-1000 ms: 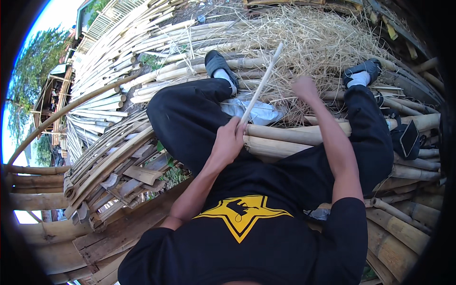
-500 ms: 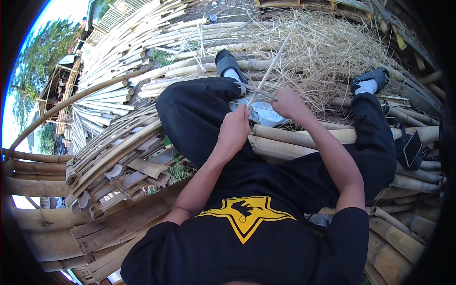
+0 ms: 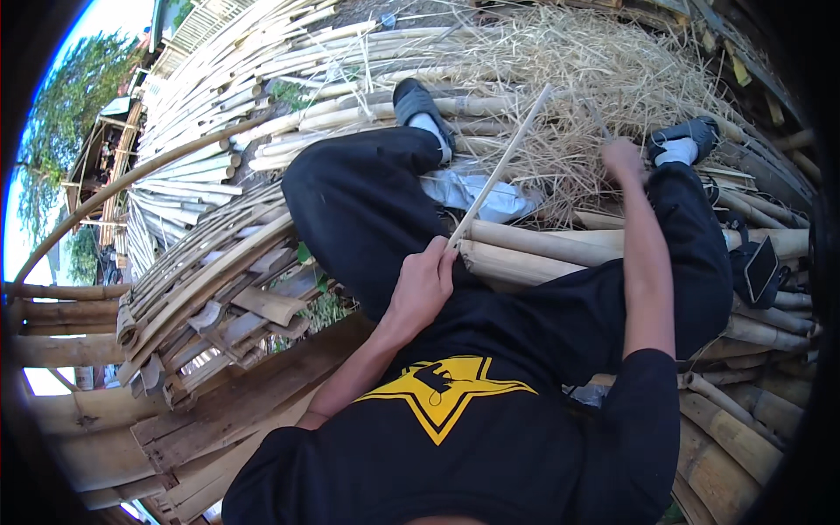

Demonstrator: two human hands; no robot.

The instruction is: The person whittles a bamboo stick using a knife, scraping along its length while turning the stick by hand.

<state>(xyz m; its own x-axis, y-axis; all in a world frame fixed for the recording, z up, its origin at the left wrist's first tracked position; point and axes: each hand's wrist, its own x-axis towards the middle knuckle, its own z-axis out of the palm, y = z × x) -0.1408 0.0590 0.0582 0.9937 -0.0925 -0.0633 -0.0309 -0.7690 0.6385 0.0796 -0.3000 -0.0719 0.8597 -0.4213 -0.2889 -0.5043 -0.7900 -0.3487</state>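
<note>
My left hand [image 3: 422, 284] is closed round the lower end of a thin, pale bamboo stick [image 3: 500, 166]. The stick slants up and away to the right, its far end over the straw. Out to the right, near my right shoe, my right hand [image 3: 622, 161] is closed on a knife [image 3: 601, 125]. Its narrow grey blade points away from me and is blurred against the straw, while the handle is hidden in my fist. Knife and stick are apart. A whitish plastic bag [image 3: 490, 199] lies between my legs, beyond the left hand.
A heap of straw-like shavings [image 3: 560, 96] covers the ground ahead. Thick bamboo poles [image 3: 534, 245] lie between my legs, and many more are stacked at far left. Split bamboo pieces [image 3: 219, 306] are piled on the left. A phone [image 3: 759, 269] rests at the right.
My right hand has swung right and slightly away with the knife, off the stick it crossed before. My left hand has lowered a little toward me, still holding the stick.
</note>
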